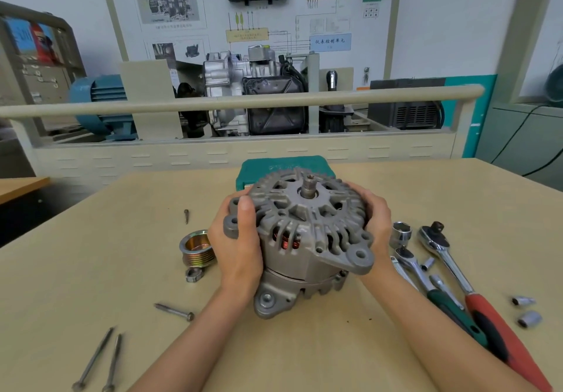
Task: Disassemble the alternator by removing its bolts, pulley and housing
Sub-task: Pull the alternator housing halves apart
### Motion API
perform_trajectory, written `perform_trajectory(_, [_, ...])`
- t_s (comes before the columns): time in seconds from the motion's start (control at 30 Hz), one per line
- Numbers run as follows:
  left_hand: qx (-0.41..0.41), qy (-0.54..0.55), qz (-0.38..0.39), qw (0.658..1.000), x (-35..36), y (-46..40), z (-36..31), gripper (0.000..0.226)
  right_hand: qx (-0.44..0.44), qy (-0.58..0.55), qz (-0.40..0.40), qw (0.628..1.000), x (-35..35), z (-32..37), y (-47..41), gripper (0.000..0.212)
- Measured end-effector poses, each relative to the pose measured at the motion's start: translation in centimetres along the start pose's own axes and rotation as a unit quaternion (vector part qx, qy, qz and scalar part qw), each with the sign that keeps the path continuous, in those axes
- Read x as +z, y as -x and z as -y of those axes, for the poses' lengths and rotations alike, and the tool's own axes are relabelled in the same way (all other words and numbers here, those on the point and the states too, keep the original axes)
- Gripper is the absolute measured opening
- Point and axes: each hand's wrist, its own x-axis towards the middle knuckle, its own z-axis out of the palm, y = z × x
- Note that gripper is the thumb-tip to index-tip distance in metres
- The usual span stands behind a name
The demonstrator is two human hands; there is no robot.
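Two hands clasped the alternator (307,239) from either side near the middle of the worktop (91,269): the left hand (237,248) wrapped round its mounting ear, the right hand (376,224) curled about the opposite rim. Cast metal with copper windings showing through the slots, it was judged heavy, rigid and not fragile; the ribbed front housing offered firm purchase, the bare shaft (309,186) less so. The pulley (196,248) already lay off, left of the alternator, with one nut (194,275) beside it. Four long bolts (174,311) lay toward the worktop's near left corner, plus one short screw (186,216). Right of the alternator were two ratchet wrenches (451,266) and about six sockets (401,233). One green case (253,169) stood behind.
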Motion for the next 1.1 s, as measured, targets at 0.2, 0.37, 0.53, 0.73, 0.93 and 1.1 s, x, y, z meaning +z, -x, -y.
perform_trajectory(0.2, [-0.107,-0.058,0.039,0.992,0.0,0.0,-0.3,0.068,0.064,0.089,-0.063,0.992,-0.5,-0.6,-0.1,0.032])
perform_trajectory(0.37, [-0.158,-0.071,0.016,0.985,0.6,-0.4,-0.1,0.033,0.029,0.204,-0.116,0.972,-1.0,-0.3,0.9,0.028])
perform_trajectory(0.53, [-0.151,-0.073,-0.027,0.985,0.9,-0.3,-0.2,0.035,0.040,0.194,-0.099,0.975,-1.0,-0.2,4.1,0.040])
perform_trajectory(0.73, [-0.182,-0.056,-0.061,0.980,0.8,-0.3,-0.7,0.029,0.006,0.383,0.052,0.922,-1.3,-0.4,9.2,0.123])
perform_trajectory(0.93, [-0.204,0.032,-0.036,0.978,-0.1,0.5,-0.6,0.031,-0.018,0.385,0.081,0.919,-0.9,0.1,8.0,0.108])
perform_trajectory(1.1, [-0.206,0.065,-0.140,0.966,-1.9,0.3,-0.5,0.059,0.116,0.156,-0.042,0.980,0.7,1.0,2.9,0.046])
